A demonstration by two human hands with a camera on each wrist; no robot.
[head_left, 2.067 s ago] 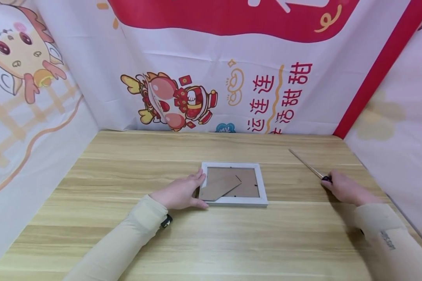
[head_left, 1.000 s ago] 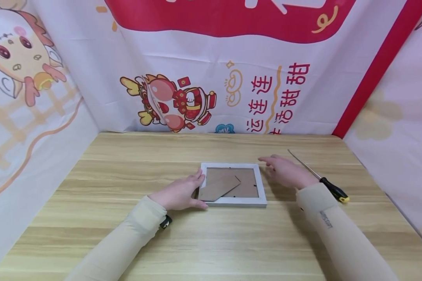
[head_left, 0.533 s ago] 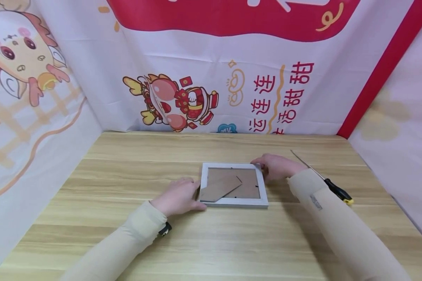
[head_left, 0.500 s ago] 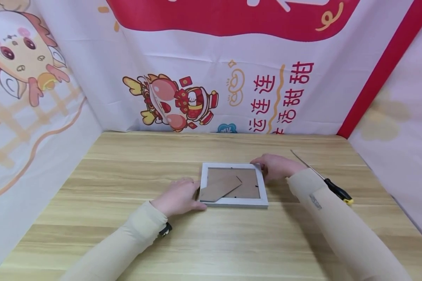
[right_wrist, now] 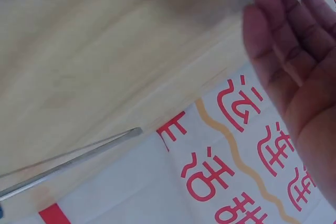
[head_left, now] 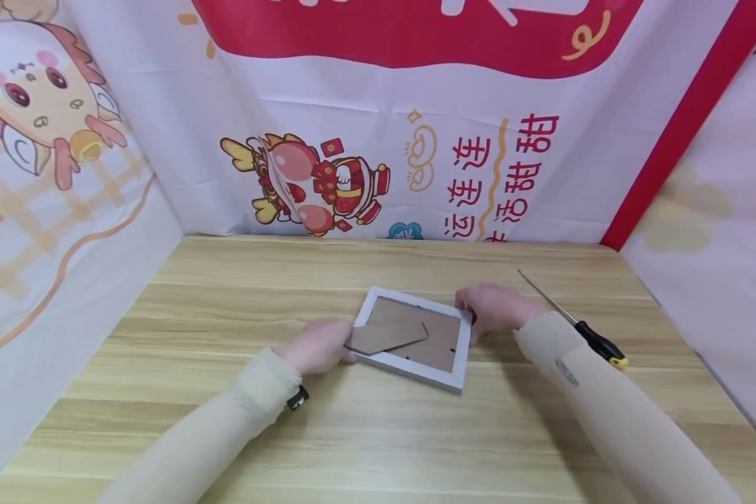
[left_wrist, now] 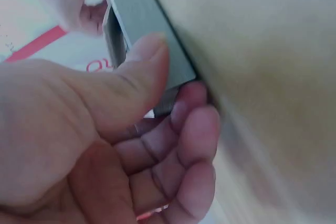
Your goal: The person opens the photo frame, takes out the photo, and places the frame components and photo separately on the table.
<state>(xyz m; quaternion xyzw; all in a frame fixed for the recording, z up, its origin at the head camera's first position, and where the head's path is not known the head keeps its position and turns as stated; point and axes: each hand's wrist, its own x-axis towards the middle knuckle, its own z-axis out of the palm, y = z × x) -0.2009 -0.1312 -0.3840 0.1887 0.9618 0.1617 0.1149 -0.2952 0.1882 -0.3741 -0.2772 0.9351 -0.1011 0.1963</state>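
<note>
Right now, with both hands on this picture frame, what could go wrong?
The picture frame could slip or twist, since the left hand and right hand hold it only at opposite ends. The stand flap might get bent, as it lies over the frame's edge close to the left hand. The screwdriver could be knocked, because it lies loose beside the right sleeve.

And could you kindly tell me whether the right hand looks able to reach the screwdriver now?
Probably yes: the screwdriver lies uncovered on the table close by, though the right hand would first need to release the picture frame.
</note>
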